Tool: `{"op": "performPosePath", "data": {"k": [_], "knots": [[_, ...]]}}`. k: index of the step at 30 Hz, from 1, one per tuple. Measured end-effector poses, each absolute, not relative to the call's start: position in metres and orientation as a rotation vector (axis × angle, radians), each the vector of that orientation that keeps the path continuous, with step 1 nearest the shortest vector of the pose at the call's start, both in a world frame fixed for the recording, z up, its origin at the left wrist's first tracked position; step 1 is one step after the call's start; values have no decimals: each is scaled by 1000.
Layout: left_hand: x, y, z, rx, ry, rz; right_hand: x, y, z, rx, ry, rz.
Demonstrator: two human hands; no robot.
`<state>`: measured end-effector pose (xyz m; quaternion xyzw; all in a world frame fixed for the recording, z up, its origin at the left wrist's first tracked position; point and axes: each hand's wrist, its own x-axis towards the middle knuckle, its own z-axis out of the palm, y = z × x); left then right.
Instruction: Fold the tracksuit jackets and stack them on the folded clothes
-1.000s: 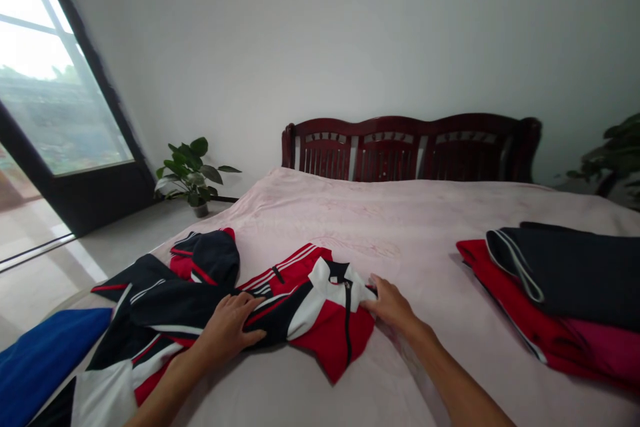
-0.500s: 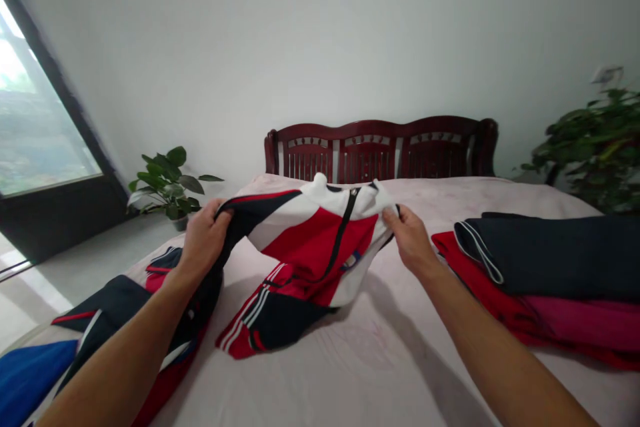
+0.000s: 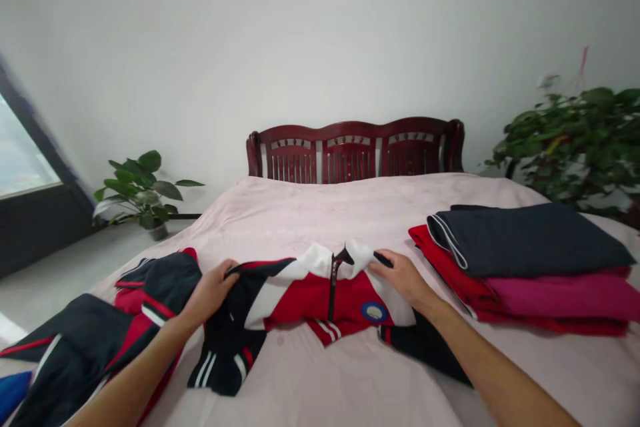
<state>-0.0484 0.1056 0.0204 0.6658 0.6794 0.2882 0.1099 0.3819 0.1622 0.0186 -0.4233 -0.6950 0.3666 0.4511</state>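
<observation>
A red, white and navy zip jacket (image 3: 305, 300) with a white collar, a dark front zip and a round blue badge lies partly spread on the bed, its front facing up. My left hand (image 3: 215, 290) is closed on the jacket at its left sleeve near the shoulder. On the other side, my right hand (image 3: 400, 275) pinches the shoulder beside the collar. The left-hand sleeve hangs down with its white-striped cuff toward me. A dark sleeve runs out beneath my right forearm.
A folded stack of navy, red and magenta clothes (image 3: 530, 247) sits at right. Rumpled navy and red clothes (image 3: 85, 333) lie at left. The pink-sheeted bed (image 3: 320, 213) meets a dark wooden headboard (image 3: 350, 150). Potted plants (image 3: 143, 190) stand on both sides.
Both hands have lowered the jacket from the air onto the sheet, closer to me. Its lower part has dropped from a bunched fold, and the badge now shows plainly. The view has turned slightly right.
</observation>
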Motion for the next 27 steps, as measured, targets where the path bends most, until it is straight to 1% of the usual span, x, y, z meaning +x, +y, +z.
{"op": "performPosePath", "data": {"k": [2,4,7,10,11,13,15,16,18,20,23,27], "knots": [[-45,89,-25,1954,2036,607,383,152,-22,-1095,-1742,930],[-39,72,-50,1970,2106,411,385,140,-54,-1186,-1817,851],[-26,56,-52,2049,2185,161,386,125,-82,-1298,-1906,677],[-7,55,-29,2132,2235,-24,385,116,-91,-1225,-1883,629],[2,58,-21,2173,2232,13,385,114,-92,-1185,-1869,624],[25,67,-7,2305,2142,245,383,110,-93,-1114,-1861,613],[53,80,-1,2469,1912,488,382,107,-94,-1061,-1879,592],[67,87,-1,2538,1777,551,382,105,-95,-1039,-1889,575],[92,99,-6,2637,1546,553,382,101,-96,-1010,-1906,536],[110,108,-17,2670,1423,467,382,98,-97,-997,-1918,494],[119,108,-37,2597,1465,401,382,96,-98,-998,-1937,425],[114,90,-65,2534,1630,519,381,96,-98,-1006,-1965,359]]}}
